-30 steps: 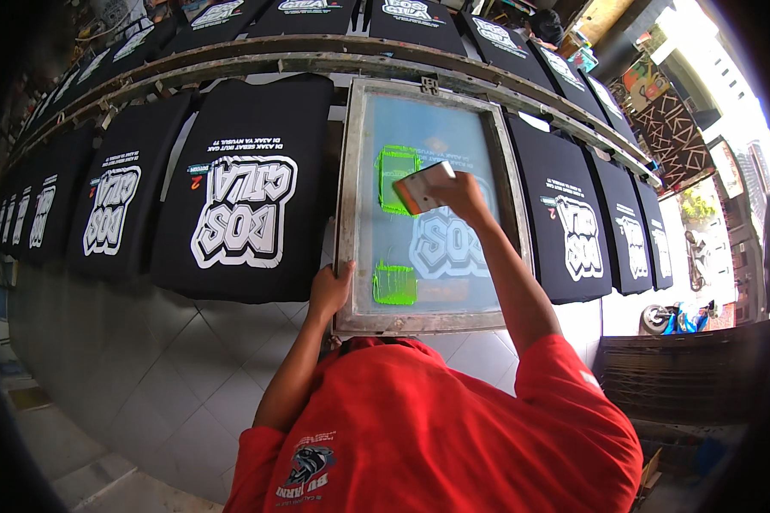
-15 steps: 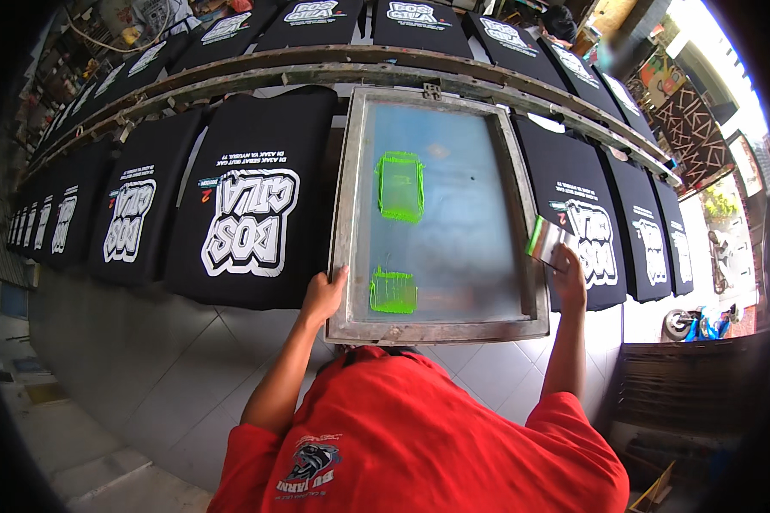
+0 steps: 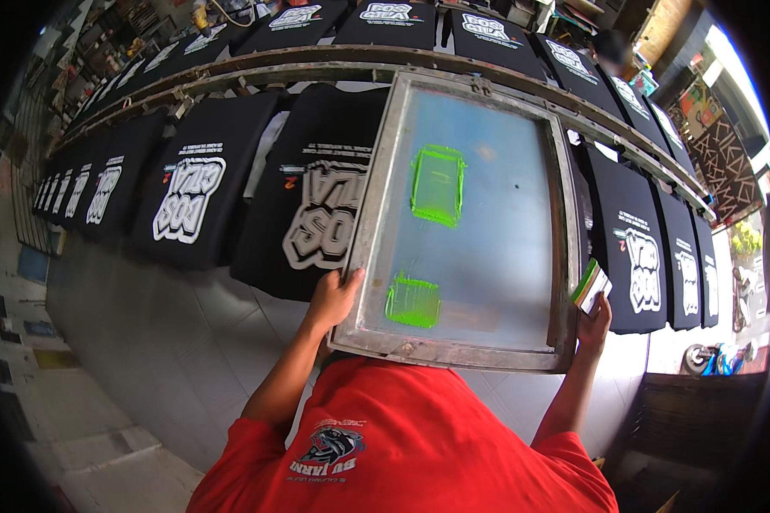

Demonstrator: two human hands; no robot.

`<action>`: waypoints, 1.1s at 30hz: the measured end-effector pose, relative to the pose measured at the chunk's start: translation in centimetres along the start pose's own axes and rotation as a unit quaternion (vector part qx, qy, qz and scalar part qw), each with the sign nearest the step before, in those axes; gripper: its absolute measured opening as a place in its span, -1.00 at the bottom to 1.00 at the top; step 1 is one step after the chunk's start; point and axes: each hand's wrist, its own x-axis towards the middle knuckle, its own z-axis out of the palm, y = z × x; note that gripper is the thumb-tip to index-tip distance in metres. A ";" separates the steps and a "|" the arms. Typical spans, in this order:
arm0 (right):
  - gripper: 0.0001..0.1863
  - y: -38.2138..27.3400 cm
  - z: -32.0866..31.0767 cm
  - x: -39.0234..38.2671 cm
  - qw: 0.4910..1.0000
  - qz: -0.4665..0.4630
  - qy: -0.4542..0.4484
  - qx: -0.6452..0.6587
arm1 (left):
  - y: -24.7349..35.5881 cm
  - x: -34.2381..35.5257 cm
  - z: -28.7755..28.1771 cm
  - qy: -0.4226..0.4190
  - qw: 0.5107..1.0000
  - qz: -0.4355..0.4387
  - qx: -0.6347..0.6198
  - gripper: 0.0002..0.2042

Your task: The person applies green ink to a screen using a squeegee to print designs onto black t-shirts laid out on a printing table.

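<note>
A silk-screen frame with a worn metal border spans the middle, tilted and partly covering the black shirt beside it. Its pale blue mesh carries two patches of bright green ink, one above the other. My left hand is closed around the frame's lower left side. In my right hand is a small flat squeegee with green ink along one edge, close against the frame's lower right side. Whether those fingers also grip the frame is hard to see.
Black shirts with white lettering lie in a row on both sides. Beyond the long metal rail runs a second row of shirts. Tiled floor shows below, and a blue motorbike stands outside at right.
The screen frame has come up toward me and shifted left over the neighbouring shirt's print. My right hand has moved along with the squeegee, staying by the frame's right side. The view has turned.
</note>
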 end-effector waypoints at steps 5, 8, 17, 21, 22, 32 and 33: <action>-0.49 9.9 8.6 -3.1 1.000 0.001 -0.008 0.019 | -7.6 1.0 -11.7 0.068 0.996 0.045 0.026 -0.54; -0.56 14.4 13.6 -4.2 1.000 -0.018 0.012 0.010 | -9.7 1.5 -18.3 0.017 1.000 -0.014 0.020 -0.56; -0.72 18.4 26.1 -6.5 0.998 0.060 0.000 0.025 | -16.4 3.5 -25.5 0.022 1.000 -0.011 0.012 -0.55; -0.72 19.4 26.7 -6.1 0.997 0.073 0.014 0.024 | -17.5 4.5 -26.3 0.018 1.000 -0.018 0.016 -0.54; -0.72 19.5 26.9 -6.2 0.997 0.070 0.005 0.023 | -17.5 4.7 -26.3 0.017 1.000 -0.015 0.014 -0.53; -0.75 21.2 24.5 -4.0 0.998 0.016 0.052 0.033 | -17.2 6.4 -25.5 0.019 0.999 -0.018 0.025 -0.52; -0.76 21.2 24.9 -4.2 0.998 0.027 0.046 0.033 | -16.9 6.2 -25.6 0.021 0.999 -0.018 0.030 -0.53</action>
